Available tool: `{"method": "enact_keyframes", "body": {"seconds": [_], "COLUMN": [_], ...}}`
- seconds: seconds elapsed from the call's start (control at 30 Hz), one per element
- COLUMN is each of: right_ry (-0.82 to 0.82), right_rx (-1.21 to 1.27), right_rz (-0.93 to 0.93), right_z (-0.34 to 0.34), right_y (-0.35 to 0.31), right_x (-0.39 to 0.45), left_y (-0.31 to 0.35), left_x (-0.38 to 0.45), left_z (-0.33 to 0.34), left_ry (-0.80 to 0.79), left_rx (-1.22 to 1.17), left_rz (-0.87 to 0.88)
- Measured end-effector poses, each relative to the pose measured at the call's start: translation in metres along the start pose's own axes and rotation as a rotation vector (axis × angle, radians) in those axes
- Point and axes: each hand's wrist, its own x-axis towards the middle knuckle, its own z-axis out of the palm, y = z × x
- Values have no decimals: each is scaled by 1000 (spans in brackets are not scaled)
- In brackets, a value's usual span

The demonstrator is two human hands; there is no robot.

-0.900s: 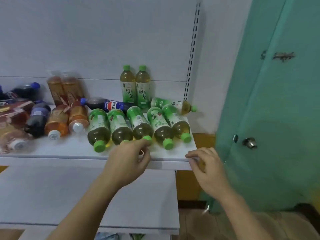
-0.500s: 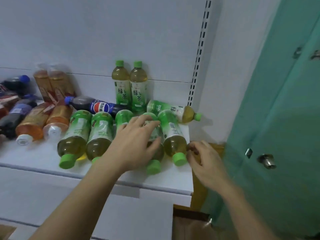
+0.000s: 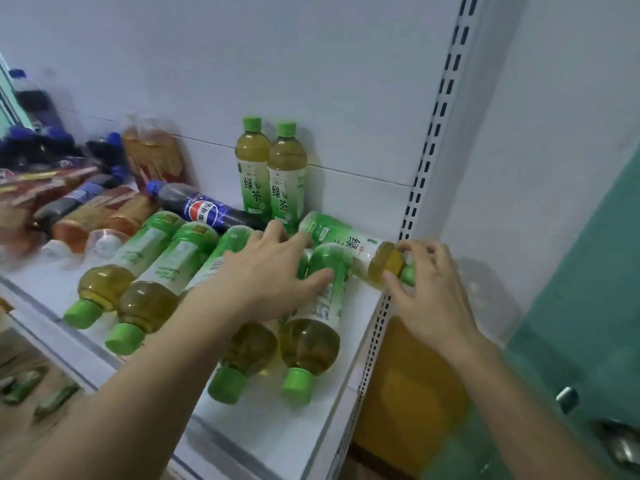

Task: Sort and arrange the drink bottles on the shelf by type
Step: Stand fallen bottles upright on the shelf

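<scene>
Green-capped plastic tea bottle (image 3: 341, 237), lying crosswise: right hand (image 3: 429, 292) pinches its neck; left hand (image 3: 270, 271) rests flat, fingers spread, on neighbouring bottles (image 3: 311, 327).

Far out beyond the left hand (image 3: 266, 271), the dark and amber bottles (image 3: 52, 188) smear into blur and run off the frame edge. That hand covers much of two lying green tea bottles (image 3: 249, 344).

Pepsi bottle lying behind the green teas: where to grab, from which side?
Judging by its pose, grip the Pepsi bottle at the neck just below its blue cap, coming from above-left. It lies on its side, cap pointing left; its base end is hemmed by the left hand and upright green tea bottles.
</scene>
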Motion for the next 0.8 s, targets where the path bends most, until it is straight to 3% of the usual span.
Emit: {"method": "enact_keyframes", "body": {"seconds": [0.17,0.27,0.4,0.6,0.8], "right_ry": [-213,-135,28,-245,-289], "right_rx": [281,318,194,-91,-183], "right_rz": [75,-2,-220,-430,-419], "right_z": [-6,-22,-50,-64,-44], "right_y": [16,9,-23,-92,-118], "right_x": [20,44,104,175,197], "left_y": [8,8,10,12,11], "left_x": [9,11,11,8,6], "left_z": [22,21,21,22,20], "left_ry": [20,27,28,45,49], "left_rx": [9,11,-5,-21,-27], "left_rz": [-55,-52,-51,-49,-63]}}
